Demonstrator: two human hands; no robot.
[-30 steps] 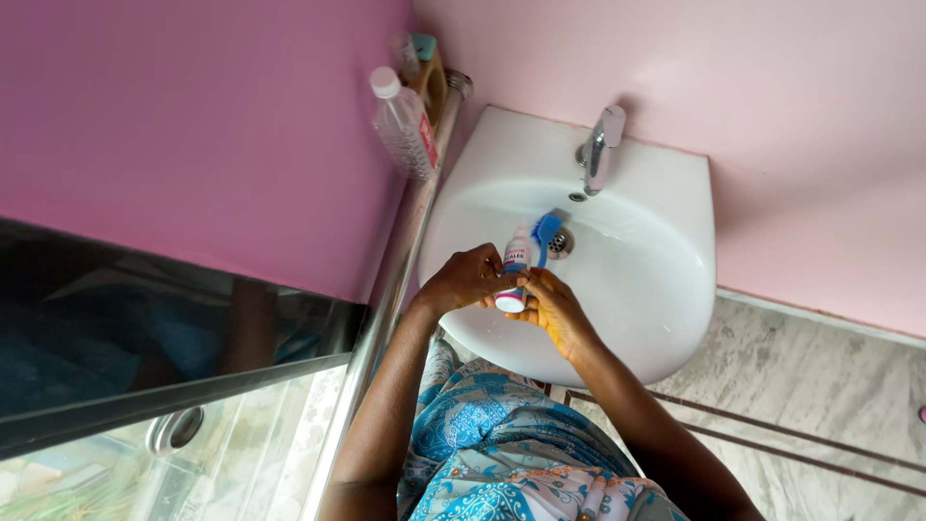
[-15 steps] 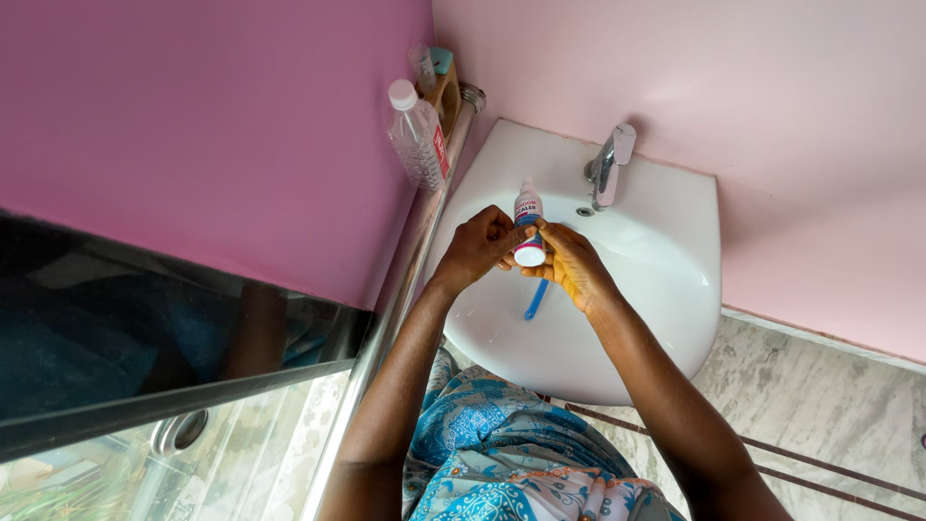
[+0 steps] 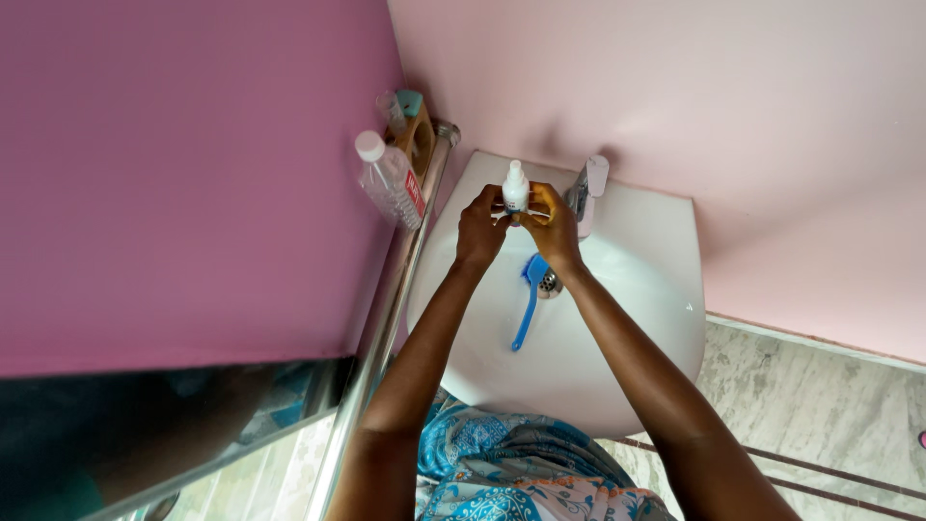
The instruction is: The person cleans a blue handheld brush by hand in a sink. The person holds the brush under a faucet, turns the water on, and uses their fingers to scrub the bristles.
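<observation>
**Bottle raised to the back of the sink**

Moved up and away since a second ago: both hands and the small white bottle [image 3: 515, 186], then low over the drain, now at the far rim of the sink [image 3: 666, 289], close to the tap [image 3: 586, 190]. Left behind in the bowl: the blue brush [image 3: 529, 297], earlier tucked under the hands, now lying free with its head beside the drain and its handle toward the near edge.

Holds the bottle upright between both hands, nozzle pointing up. Left hand [image 3: 479, 230] closed around the lower left part of the bottle; right hand [image 3: 552, 224] closed on the right side, fingers pinching near the base. Hard to tell whether a cap is on or off, because the top is too small to read.

Stands on the metal ledge to the left, against the dark pink wall: a clear plastic water bottle [image 3: 387, 180], and behind it a wooden holder [image 3: 417, 135] with small items, well apart from the hands.

Judged from these pictures: bottle picked up and gripped firmly, brush put down, no water visible from the tap. Sink looks dry and without foam, so any washing or scrubbing seems not yet begun.
</observation>
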